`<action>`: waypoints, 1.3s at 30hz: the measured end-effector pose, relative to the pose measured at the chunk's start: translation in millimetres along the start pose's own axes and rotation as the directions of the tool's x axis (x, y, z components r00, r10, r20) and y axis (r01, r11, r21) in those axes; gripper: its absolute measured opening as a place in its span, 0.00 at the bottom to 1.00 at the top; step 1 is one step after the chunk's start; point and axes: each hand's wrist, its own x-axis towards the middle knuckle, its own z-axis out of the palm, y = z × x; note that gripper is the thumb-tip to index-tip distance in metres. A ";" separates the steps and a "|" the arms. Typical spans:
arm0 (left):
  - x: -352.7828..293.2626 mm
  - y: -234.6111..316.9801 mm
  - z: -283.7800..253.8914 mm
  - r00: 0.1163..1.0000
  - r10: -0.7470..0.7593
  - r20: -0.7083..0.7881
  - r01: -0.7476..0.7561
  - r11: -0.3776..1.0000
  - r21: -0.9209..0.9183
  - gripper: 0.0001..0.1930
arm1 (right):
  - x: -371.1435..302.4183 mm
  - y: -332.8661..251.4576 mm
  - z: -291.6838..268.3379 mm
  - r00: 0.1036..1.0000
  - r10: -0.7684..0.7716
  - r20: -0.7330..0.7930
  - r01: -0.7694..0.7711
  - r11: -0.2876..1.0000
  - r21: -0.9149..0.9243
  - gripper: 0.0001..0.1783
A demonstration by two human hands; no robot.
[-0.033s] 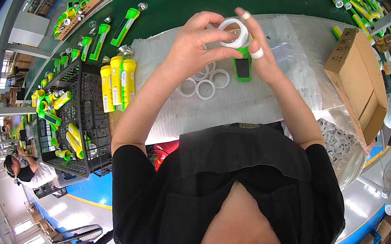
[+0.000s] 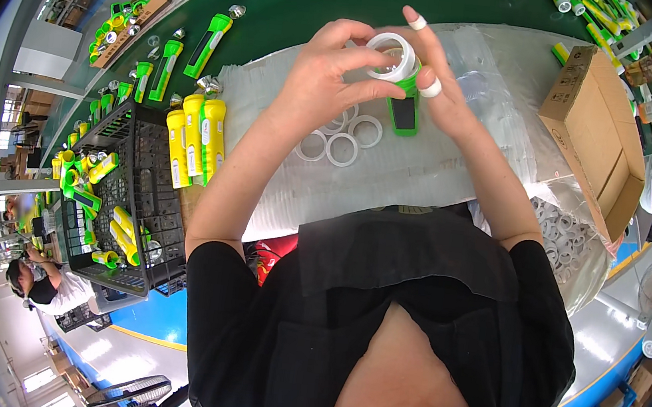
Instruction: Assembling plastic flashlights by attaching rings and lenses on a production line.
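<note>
Head view: both hands grip one green torch (image 2: 403, 108). The left hand (image 2: 326, 75) pinches its white head ring (image 2: 389, 56); the right hand (image 2: 438, 84) curls closed around the body. Loose white rings (image 2: 340, 149) lie on the plastic sheet (image 2: 426, 175) just beneath.

Bright even light, sharp centre, fisheye-bent dark rim

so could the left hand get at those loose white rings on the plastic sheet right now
Probably not at once: the left hand is busy gripping the white ring on the green flashlight. The loose white rings lie uncovered just below it on the plastic sheet, so once freed, nothing blocks the way.
</note>
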 end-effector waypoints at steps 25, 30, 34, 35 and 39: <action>15.4 16.3 56.7 0.989 -0.145 0.022 0.146 0.980 -0.135 0.20 | 65.0 -100.6 -42.2 0.816 0.569 0.100 0.054 0.098 -0.994 0.30; 11.1 19.5 56.1 0.996 -0.092 -0.015 0.090 0.993 -0.072 0.20 | 75.0 -99.8 -33.1 0.698 0.615 0.367 0.181 0.344 -0.921 0.38; 17.6 17.3 57.2 0.986 -0.163 0.019 0.164 0.983 -0.080 0.20 | 59.0 -96.1 -41.2 0.766 0.626 0.143 0.050 0.164 -0.985 0.38; 18.3 18.5 58.9 0.992 -0.124 0.000 0.124 0.988 -0.098 0.21 | 52.0 -97.7 -44.5 0.897 0.313 0.311 0.150 0.448 -0.882 0.33; 16.3 18.9 58.9 0.995 -0.093 0.027 0.096 0.986 -0.135 0.21 | 48.0 -89.8 -46.9 0.840 0.440 0.318 0.150 0.374 -0.915 0.19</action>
